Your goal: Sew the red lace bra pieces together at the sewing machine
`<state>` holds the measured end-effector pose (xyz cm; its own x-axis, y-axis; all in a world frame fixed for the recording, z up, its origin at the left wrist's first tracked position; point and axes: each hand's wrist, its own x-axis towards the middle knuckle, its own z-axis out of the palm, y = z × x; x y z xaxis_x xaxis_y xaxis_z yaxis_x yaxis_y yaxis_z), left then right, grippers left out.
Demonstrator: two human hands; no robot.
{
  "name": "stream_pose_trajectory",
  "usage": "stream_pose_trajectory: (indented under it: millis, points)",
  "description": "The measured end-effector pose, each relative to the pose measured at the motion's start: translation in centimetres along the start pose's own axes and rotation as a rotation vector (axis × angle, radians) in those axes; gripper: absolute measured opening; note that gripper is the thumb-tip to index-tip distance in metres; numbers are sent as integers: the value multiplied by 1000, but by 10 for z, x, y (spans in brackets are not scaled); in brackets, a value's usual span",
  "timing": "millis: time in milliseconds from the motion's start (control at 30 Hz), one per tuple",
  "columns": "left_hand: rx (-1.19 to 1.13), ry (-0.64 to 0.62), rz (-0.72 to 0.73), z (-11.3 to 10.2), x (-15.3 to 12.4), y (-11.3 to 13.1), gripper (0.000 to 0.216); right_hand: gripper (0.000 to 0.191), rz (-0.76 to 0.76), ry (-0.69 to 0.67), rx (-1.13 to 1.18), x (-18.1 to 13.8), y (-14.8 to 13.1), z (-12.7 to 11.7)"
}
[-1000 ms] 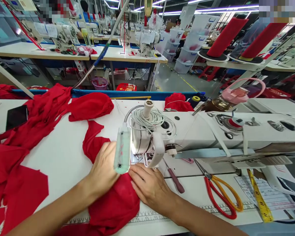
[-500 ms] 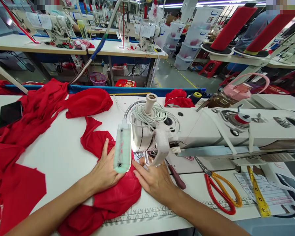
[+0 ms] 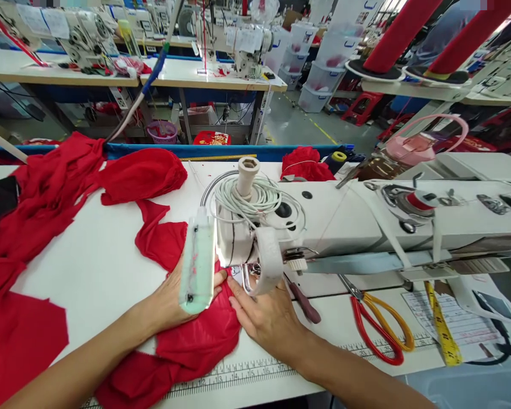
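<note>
Under the head of the white sewing machine (image 3: 349,213), a piece of red fabric (image 3: 200,335) lies bunched on the table. My left hand (image 3: 170,295) rests on it from the left, partly hidden behind a pale green lamp panel (image 3: 197,261). Its fingertips show to the right of the panel, stretched out by the needle area. From the other side, my right hand (image 3: 266,312) presses on the cloth with fingers extended; the machine head covers some of them. The presser foot (image 3: 247,274) stands between the hands, its contact with the fabric hard to make out.
Right of my right hand lie a purple-handled tool (image 3: 304,304), scissors (image 3: 383,324) and a yellow tape measure (image 3: 442,326). More red cloth (image 3: 29,227) covers the left side, beside a black phone (image 3: 0,199). Red thread cones (image 3: 400,37) and a pink-lidded bottle (image 3: 409,150) stand behind.
My left hand's fingertips have come into sight right of the lamp panel, close to my right hand's fingers. The whole view has shifted slightly; the right hand stays nearly in place.
</note>
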<state>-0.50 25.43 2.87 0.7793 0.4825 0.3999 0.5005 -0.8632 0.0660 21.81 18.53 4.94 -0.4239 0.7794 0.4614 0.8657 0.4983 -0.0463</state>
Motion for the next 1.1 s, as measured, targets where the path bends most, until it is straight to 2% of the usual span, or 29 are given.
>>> stream_pose_trajectory:
  millis: [200,400,667,900,1000,1100]
  points:
    - [13,32,0,-7,7,4,35,33,13,-23,9,-1,0,0]
    - [-4,-31,-44,-6,4,3,28,34,-5,-45,35,0,1,-1]
    - [-90,-49,-60,-6,8,2,28,32,0,-1,36,0,0,-1]
    - [-66,-105,-78,3,-1,-3,25,32,3,-5,51,-1,3,3]
    - [-23,-87,-87,2,-1,-2,26,30,21,2,65,0,5,3]
    - [15,-51,-51,-8,1,9,30,24,-25,-7,122,0,8,0]
